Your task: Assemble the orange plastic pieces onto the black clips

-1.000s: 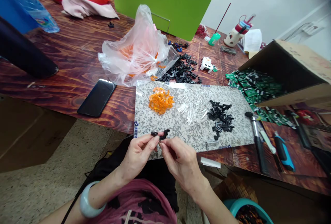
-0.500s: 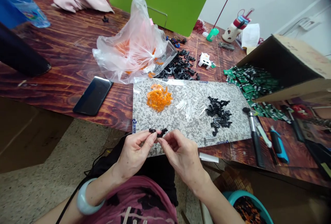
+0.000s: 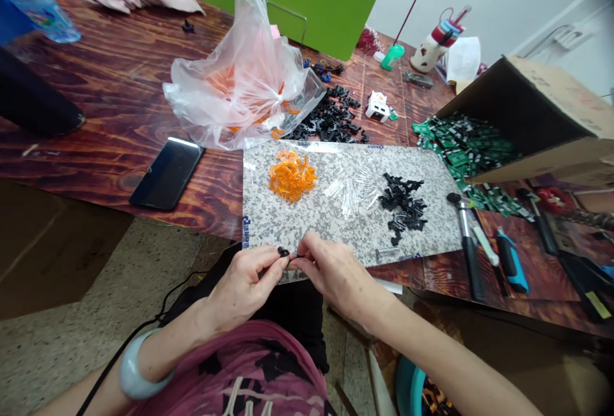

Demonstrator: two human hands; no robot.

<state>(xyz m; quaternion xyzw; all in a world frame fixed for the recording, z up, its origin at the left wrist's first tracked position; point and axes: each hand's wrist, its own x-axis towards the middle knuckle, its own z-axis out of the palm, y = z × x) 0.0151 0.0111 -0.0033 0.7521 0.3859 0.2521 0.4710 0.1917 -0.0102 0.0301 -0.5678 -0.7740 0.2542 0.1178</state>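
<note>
My left hand [image 3: 256,278] pinches a small black plastic part [image 3: 283,252] just past the near edge of the speckled board [image 3: 268,230]. The fingertips of my right hand [image 3: 326,269] are closed against the same part from the other side, hiding most of it. On the board lie a pile of orange clear plastic pieces [image 3: 291,178], a fan of thin clear strips [image 3: 349,196] and a heap of black plastic parts [image 3: 404,205]. A small clear tube-like piece [image 3: 386,251] rests by the board's front edge.
A plastic bag [image 3: 244,83] with orange pieces and more black parts [image 3: 333,115] stand behind the board. To the left lies a phone [image 3: 167,173]. Rightward are a hammer [image 3: 467,243], a blue-handled cutter [image 3: 512,261] and a cardboard box [image 3: 542,115] spilling green circuit boards [image 3: 465,153].
My right hand has turned flatter, its fingers now covering more of the black part, which showed more fully before. The whole view has shifted slightly.
</note>
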